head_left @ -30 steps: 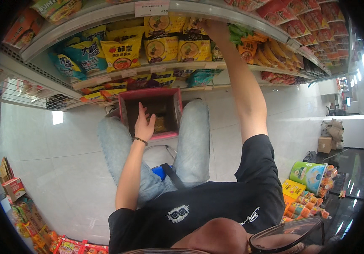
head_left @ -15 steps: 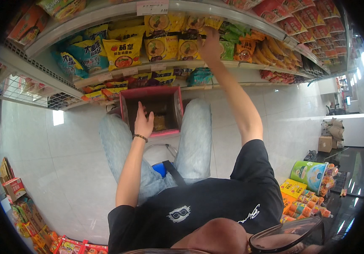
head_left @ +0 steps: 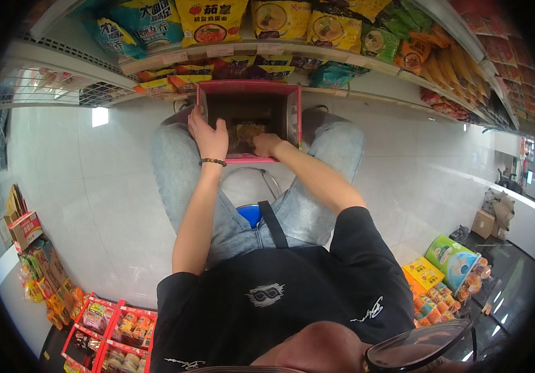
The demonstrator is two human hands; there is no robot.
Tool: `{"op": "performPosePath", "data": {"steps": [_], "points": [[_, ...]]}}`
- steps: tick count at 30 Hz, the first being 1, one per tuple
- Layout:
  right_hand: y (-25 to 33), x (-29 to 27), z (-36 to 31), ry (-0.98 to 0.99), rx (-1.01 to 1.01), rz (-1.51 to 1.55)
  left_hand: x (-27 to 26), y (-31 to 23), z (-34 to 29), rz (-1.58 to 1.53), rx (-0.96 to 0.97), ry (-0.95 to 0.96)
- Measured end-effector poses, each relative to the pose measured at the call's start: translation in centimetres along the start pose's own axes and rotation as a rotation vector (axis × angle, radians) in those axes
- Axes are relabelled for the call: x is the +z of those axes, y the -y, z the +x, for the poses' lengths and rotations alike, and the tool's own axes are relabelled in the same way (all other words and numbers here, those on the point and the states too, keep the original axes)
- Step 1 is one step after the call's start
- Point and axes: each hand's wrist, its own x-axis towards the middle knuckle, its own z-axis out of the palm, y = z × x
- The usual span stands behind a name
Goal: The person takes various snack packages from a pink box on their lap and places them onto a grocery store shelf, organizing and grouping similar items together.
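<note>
A pink-edged cardboard box point(head_left: 299, 115) sits between my knees, its open top toward me. At the box's left wall, my left hand point(head_left: 210, 138) rests with fingers stretched and thumb apart. My right hand point(head_left: 269, 145) reaches over the near edge into the box. Its fingers are curled at a yellowish-brown packet point(head_left: 246, 130) lying on the dark bottom; the fingertips are partly hidden.
Beyond the box, a shelf point(head_left: 336, 55) carries yellow noodle packets point(head_left: 280, 22) and blue packets point(head_left: 154, 23). Below it is a lower row of packets point(head_left: 336, 73). Red display racks point(head_left: 103, 336) stand behind left, and a large green tub point(head_left: 454, 261) behind right.
My right hand has left the yellow packets on the shelf and come down into the box. My left hand has moved onto the box's left wall. The view has shifted downward.
</note>
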Motion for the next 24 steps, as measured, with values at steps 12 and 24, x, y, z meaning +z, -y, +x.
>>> {"op": "performPosePath", "data": {"steps": [12, 24], "points": [[-11.7, 16.4, 20.9, -0.295, 0.098, 0.403, -0.5, -1.2, -0.5, 0.134, -0.175, 0.210], [-3.0, 9.8, 19.1, -0.298, 0.270, 1.009, -1.5, -1.7, 0.0, 0.355, -0.091, 0.292]]}}
